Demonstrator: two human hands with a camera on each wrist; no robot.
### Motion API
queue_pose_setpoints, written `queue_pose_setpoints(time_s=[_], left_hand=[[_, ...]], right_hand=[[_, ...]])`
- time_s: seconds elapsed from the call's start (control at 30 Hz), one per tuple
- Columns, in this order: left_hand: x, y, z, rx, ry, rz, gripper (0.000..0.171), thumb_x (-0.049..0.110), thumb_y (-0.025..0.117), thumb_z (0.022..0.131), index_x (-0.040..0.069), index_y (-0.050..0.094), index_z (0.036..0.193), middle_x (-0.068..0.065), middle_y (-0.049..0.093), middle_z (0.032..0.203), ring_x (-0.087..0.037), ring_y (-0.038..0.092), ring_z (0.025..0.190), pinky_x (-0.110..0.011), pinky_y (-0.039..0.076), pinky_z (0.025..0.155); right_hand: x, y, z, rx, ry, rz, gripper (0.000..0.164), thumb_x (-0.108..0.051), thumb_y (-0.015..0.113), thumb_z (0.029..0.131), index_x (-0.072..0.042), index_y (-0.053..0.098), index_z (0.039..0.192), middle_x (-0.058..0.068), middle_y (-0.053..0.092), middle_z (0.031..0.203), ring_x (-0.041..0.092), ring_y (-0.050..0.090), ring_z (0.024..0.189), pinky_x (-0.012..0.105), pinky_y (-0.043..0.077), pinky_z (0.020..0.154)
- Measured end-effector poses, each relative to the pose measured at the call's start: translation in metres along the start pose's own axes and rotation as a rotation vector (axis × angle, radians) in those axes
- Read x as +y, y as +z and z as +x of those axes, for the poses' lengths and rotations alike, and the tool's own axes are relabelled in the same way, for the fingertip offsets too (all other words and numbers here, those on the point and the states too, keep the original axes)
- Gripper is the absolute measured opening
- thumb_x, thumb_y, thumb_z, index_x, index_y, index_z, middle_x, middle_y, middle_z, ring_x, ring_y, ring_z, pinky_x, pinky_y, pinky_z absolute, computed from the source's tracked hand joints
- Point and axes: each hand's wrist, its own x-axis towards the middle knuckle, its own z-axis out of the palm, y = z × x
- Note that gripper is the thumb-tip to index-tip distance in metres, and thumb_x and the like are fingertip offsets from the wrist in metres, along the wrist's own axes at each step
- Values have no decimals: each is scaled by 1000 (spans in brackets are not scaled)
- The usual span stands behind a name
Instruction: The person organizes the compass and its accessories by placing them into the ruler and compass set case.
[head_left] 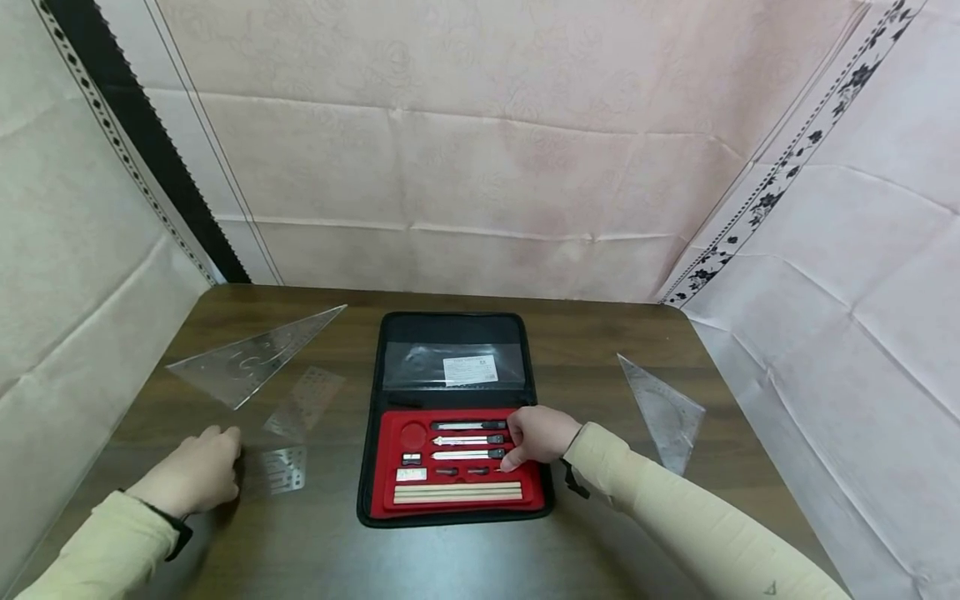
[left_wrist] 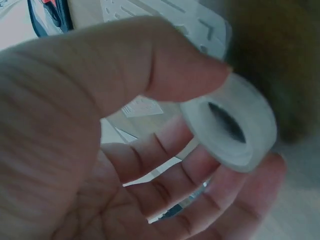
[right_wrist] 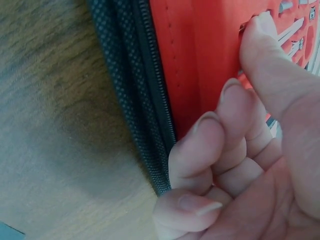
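My left hand [head_left: 195, 471] is above the table at the left, pinching a translucent ring that looks like a roll of tape [left_wrist: 260, 120] between thumb and fingers. In the middle lies an open black zip case [head_left: 452, 327] with a red tray [head_left: 384, 479]. The right hand [head_left: 542, 433] rests at the tray's right side, thumb tip pressed into a slot and the other fingers loosely bent on the red surface. Beside it lie several compass-like tools [head_left: 468, 440] in their recesses. White pencils [head_left: 457, 494], a sharpener [head_left: 411, 459] and an eraser [head_left: 411, 474] fill other recesses.
A large clear set square [head_left: 251, 358] lies at the back left, with a faint clear plate [head_left: 311, 396] and a stencil plate [head_left: 285, 469] below it. Another set square [head_left: 663, 412] is on the right, near the right forearm. Cloth hangs [head_left: 465, 175] behind the table.
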Motion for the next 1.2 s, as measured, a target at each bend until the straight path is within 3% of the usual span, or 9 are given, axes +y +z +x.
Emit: queue_pose_setpoints(time_s=[0.17,0.3,0.53,0.63,0.87,1.0,1.2], left_hand=[[10,-1,7,74,34,40,50,10,83,66,-15,53,98,-27,54,89,-49,55,87,-59,43,78],[29,-3,14,151,63,41,55,6,80,66,-20,52,106,-30,54,94,-50,54,89,-60,42,80],[82,-3,37,334,250,20,28,2,75,68,-2,55,87,-11,48,80,-31,51,76,-50,41,74],[106,-3,47,307,275,-24,24,4,74,73,1,57,90,-8,48,82,-27,49,76,-46,43,74],[156,5,66,195,247,-133,30,18,72,86,5,62,111,-7,57,101,-21,52,91,-38,51,82],[170,12,75,190,259,-136,36,24,74,86,7,62,115,-6,58,106,-20,54,98,-38,50,87],[177,18,82,197,293,-129,31,26,76,85,9,65,108,-5,59,104,-20,54,99,-37,49,90]], right_hand=[[1,0,0,1,-3,-3,37,-43,82,73,-16,57,72,-2,58,69,16,53,67,31,40,59],[2,0,1,0,1,-15,38,-44,82,73,-16,57,72,-1,58,69,16,53,67,31,39,59],[3,0,3,4,8,-26,39,-45,82,72,-16,57,72,-2,58,69,16,53,67,31,40,59],[3,0,4,3,11,-20,39,-45,82,72,-16,57,72,-2,58,70,16,53,67,31,40,59],[-1,0,3,0,18,-2,38,-44,82,72,-15,57,73,-2,58,71,16,54,69,32,41,60],[-2,-2,2,-4,23,-4,38,-43,82,72,-15,57,73,-2,58,71,16,53,69,32,41,60],[-3,-2,1,-4,23,-8,38,-43,82,72,-15,57,72,-1,58,71,16,53,68,32,40,60]])
